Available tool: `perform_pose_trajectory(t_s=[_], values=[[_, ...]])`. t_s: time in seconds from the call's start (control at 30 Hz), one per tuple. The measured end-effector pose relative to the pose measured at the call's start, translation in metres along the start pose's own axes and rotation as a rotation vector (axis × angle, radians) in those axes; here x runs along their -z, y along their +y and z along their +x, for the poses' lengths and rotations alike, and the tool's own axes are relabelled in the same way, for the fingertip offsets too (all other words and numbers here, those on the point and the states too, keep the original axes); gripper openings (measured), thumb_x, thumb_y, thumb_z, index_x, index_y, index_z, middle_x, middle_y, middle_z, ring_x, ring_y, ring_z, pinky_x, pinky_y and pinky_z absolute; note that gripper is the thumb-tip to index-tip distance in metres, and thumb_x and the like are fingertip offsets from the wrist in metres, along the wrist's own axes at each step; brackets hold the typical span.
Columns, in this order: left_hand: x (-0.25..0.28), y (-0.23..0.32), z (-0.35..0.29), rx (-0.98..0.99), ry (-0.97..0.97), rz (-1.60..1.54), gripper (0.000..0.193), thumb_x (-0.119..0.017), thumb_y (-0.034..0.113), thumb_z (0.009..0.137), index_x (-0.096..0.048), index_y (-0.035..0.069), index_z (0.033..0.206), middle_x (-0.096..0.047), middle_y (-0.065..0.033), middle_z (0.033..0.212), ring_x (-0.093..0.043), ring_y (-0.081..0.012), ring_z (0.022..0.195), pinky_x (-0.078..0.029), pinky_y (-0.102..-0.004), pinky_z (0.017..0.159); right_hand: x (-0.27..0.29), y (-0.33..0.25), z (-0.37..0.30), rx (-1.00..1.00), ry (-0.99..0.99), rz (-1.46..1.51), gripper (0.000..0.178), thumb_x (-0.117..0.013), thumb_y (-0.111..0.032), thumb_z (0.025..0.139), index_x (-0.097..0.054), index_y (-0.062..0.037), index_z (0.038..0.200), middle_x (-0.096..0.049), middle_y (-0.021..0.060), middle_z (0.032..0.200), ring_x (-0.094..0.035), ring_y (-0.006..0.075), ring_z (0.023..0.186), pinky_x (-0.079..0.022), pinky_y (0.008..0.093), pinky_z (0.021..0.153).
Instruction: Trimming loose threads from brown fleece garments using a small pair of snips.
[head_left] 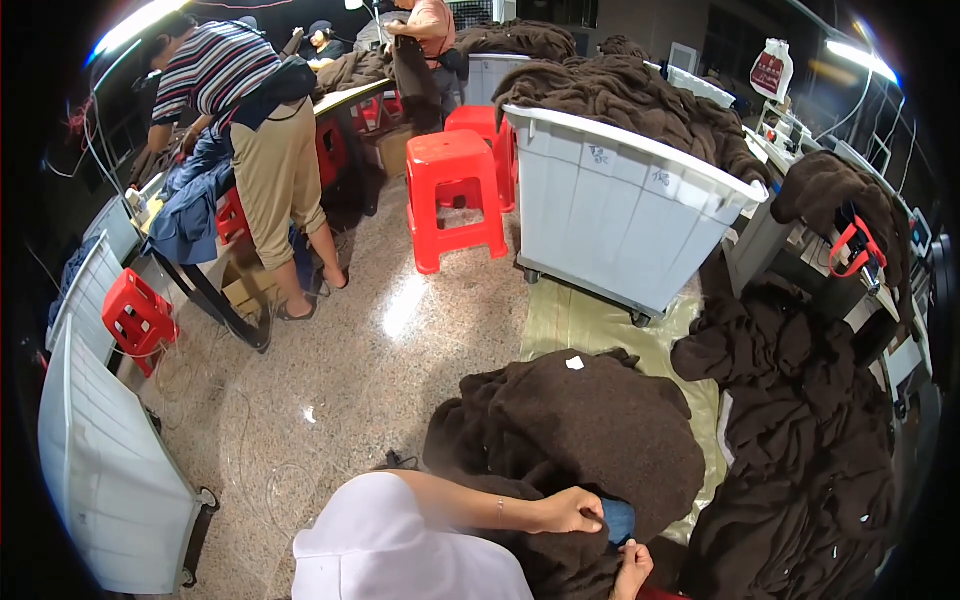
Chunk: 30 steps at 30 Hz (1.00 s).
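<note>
A heap of dark brown fleecy fabric (600, 430) lies low before me, spilling over the floor. My left hand (572, 511) reaches in from the left, its thumb and fingers closed in a pinch on the brown fabric. Just below and to the right, my right hand (632, 570) pinches another part of the same fabric, partly cut off by the lower edge. Between the two hands shows a patch of blue cloth (619, 521), mostly covered by the brown folds; what it belongs to is hidden. A small white scrap (574, 363) rests on top of the heap.
More brown fabric (790, 470) covers the floor at right. A wheeled grey bin (620, 210) heaped with fabric stands ahead, beside red stools (455, 190). Another bin (110, 470) is at left. A person in a striped shirt (225, 70) bends over a table; others work behind.
</note>
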<state>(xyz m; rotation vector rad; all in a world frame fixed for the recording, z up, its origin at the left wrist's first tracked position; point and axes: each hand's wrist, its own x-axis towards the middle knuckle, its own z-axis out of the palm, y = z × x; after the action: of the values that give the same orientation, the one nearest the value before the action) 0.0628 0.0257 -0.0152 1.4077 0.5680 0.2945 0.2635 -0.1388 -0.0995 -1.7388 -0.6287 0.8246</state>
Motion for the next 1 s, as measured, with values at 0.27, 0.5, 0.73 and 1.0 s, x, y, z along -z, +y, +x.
perform_pose_trajectory(t_s=[0.27,0.5,0.73,1.0], values=[[-0.006,-0.01,-0.004,-0.137,-0.041,0.238,0.022,-0.069,0.007,0.074,-0.066,-0.006,0.09,-0.069,-0.0188,0.088,-0.067,-0.0286,0.086,-0.051,-0.0363,0.076,-0.045,-0.1,-0.033,0.446,-0.05,-0.123,0.024,-0.048,0.001,0.085,-0.058,0.0008,0.106,-0.056,0.0094,0.112,-0.052,0.0212,0.109,-0.043,0.0249,0.084],[-0.01,-0.034,0.002,-0.189,0.039,0.29,0.018,-0.067,0.007,0.074,-0.065,-0.005,0.088,-0.068,-0.019,0.087,-0.067,-0.0291,0.084,-0.051,-0.036,0.075,-0.066,-0.104,-0.042,0.202,-0.243,0.022,0.029,-0.069,-0.001,0.079,-0.057,0.0011,0.105,-0.062,0.008,0.104,-0.06,0.0172,0.095,-0.049,0.0292,0.081],[-0.007,-0.026,0.006,-0.169,0.024,0.244,0.019,-0.071,0.005,0.076,-0.067,-0.003,0.094,-0.069,-0.016,0.091,-0.067,-0.0244,0.086,-0.052,-0.0344,0.077,-0.056,-0.065,-0.035,0.215,-0.219,-0.156,0.013,-0.068,-0.002,0.081,-0.057,0.0015,0.085,-0.058,0.004,0.075,-0.051,0.0125,0.072,-0.044,0.0279,0.067],[-0.005,-0.025,0.008,-0.034,0.047,0.228,0.021,-0.072,0.009,0.075,-0.07,-0.004,0.091,-0.07,-0.0162,0.089,-0.067,-0.0236,0.083,-0.052,-0.033,0.077,-0.068,-0.087,-0.046,0.34,-0.097,-0.303,0.01,-0.06,-0.007,0.087,-0.058,0.0019,0.085,-0.06,0.02,0.073,-0.058,0.0255,0.063,-0.047,0.0347,0.064]])
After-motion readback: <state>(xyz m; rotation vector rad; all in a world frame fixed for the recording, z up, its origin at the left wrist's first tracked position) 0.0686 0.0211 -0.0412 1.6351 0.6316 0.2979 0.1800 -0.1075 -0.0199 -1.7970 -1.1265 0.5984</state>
